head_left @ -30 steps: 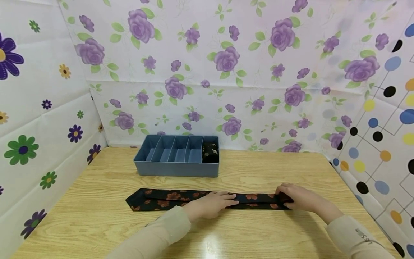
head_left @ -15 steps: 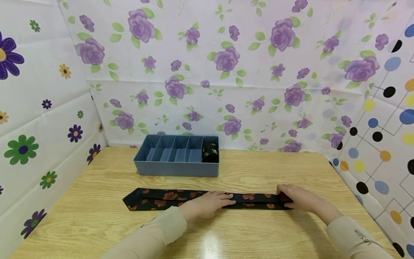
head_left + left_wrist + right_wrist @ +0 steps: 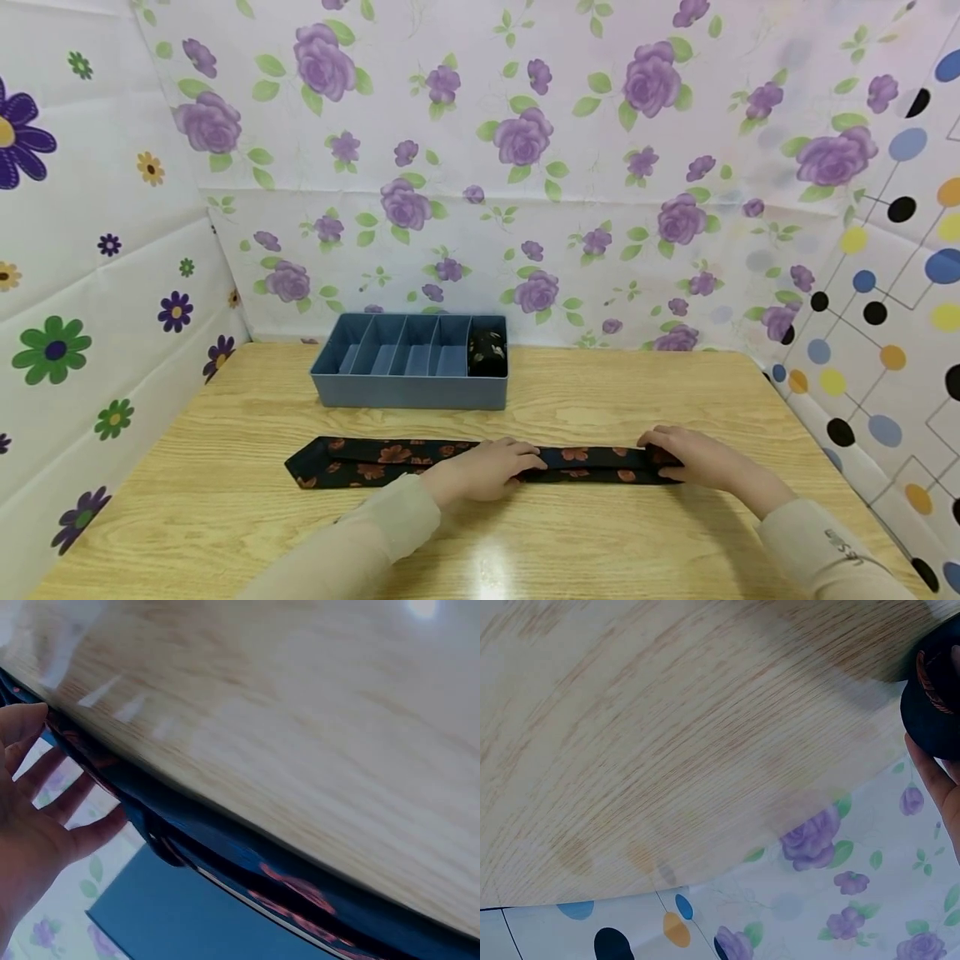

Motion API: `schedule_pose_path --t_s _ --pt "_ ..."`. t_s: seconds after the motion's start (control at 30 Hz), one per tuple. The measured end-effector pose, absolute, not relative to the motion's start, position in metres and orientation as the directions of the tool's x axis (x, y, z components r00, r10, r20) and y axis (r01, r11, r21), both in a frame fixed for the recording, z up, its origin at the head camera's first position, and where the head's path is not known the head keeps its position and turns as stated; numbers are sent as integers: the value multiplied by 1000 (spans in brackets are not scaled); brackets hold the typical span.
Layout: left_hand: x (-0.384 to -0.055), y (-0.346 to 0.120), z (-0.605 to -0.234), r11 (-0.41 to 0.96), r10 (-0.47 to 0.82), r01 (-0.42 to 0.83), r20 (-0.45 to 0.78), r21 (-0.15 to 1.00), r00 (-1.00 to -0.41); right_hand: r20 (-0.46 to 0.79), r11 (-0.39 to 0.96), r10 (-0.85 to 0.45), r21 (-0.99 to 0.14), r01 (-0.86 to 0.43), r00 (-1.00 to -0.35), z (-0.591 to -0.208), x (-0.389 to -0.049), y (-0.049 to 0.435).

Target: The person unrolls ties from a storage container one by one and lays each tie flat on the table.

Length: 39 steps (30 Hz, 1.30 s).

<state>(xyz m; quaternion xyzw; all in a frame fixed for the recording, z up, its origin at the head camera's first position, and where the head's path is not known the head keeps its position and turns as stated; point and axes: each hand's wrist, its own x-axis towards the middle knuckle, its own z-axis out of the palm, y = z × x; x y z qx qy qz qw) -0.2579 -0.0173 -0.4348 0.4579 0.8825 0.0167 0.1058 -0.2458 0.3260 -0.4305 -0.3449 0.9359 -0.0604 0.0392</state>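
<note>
A dark necktie (image 3: 393,454) with rust-coloured flowers lies lengthwise across the table, its wide pointed end at the left and its back side up. My left hand (image 3: 483,471) rests across its middle; in the left wrist view the thumb lies at one edge and the extended, spread fingers (image 3: 71,799) at the other. At the right end, my right hand (image 3: 701,458) grips a rolled-up part of the tie, which its fingers partly hide. The right wrist view shows the dark roll (image 3: 930,712) at its edge, with fingers against it.
Behind the tie stands a blue divided box (image 3: 408,392). A dark patterned roll (image 3: 487,352) sits in its rightmost compartment. Flowered sheeting (image 3: 525,200) hangs behind the wooden table (image 3: 600,392), with patterned sheets at both sides.
The tie's pointed end first slid slightly left, along with my left hand. Since then the left hand has shifted a little right and its fingers bend more. The right hand keeps its grip on the roll.
</note>
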Motion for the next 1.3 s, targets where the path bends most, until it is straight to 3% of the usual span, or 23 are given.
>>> schedule_pose_path --t_s 0.57,0.9,1.3 --pt "-257 37 -428 548 829 833 -181 77 -529 -9 728 -678 -142 -671 -735 -432 -247 327" --pt "-259 65 -430 553 825 832 -175 44 -538 -14 747 -655 -157 -645 -755 -431 -248 327" --pt "-262 92 -440 485 869 875 -117 8 -481 35 707 -690 -180 -684 -722 -430 -249 329"
